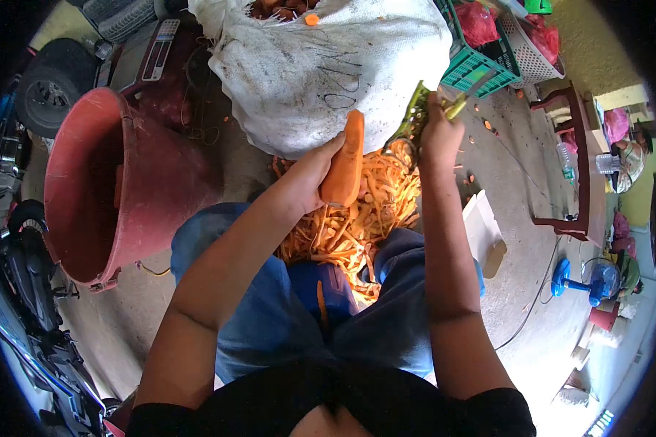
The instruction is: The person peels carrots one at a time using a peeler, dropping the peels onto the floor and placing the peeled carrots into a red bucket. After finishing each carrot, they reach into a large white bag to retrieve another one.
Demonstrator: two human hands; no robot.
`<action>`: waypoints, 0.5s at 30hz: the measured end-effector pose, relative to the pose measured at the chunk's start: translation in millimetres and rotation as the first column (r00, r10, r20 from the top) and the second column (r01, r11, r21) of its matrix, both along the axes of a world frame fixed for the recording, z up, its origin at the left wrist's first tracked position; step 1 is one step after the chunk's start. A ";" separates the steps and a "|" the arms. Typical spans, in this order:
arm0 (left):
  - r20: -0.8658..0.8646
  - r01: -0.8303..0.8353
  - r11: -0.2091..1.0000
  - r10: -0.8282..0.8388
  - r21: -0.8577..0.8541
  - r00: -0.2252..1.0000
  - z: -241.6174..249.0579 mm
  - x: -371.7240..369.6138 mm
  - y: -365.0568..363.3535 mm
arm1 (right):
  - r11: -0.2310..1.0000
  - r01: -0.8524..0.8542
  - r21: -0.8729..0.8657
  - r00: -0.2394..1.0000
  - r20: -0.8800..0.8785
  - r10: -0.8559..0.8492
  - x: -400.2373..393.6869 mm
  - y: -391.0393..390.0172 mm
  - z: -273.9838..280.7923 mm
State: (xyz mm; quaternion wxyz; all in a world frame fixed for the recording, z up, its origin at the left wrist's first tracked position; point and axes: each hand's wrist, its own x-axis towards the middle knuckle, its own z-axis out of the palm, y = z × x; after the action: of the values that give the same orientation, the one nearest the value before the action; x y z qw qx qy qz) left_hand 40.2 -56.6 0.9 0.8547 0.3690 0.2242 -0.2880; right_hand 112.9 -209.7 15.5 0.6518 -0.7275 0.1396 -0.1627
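Note:
My left hand is closed around a thick orange carrot, its narrow end pointing up and away from me. The carrot's surface looks smooth and peeled. To the right, my right hand grips a green tool, parts of which stick out on both sides of the fist. Its exact kind is hard to make out. Below both hands, a heap of orange carrot peelings lies between my knees.
A bulging white sack stands right in front, with carrots in its open top. On the left a large red tub lies tipped. A green crate stands at upper right, a blue fan at far right. Beneath me is something blue.

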 end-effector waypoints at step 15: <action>-0.007 -0.014 0.999 0.013 -0.040 1.000 -31.6 2.9 -10.6 | 0.917 -0.218 -0.333 0.975 -0.025 0.223 -39.7 44.4 -1.1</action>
State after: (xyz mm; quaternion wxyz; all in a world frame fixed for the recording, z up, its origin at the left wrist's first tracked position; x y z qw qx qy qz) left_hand 43.1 -67.2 -30.8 0.8631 0.3495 0.2238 -0.2878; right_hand 73.1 -165.4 14.4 0.5342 -0.8373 0.0230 -0.1143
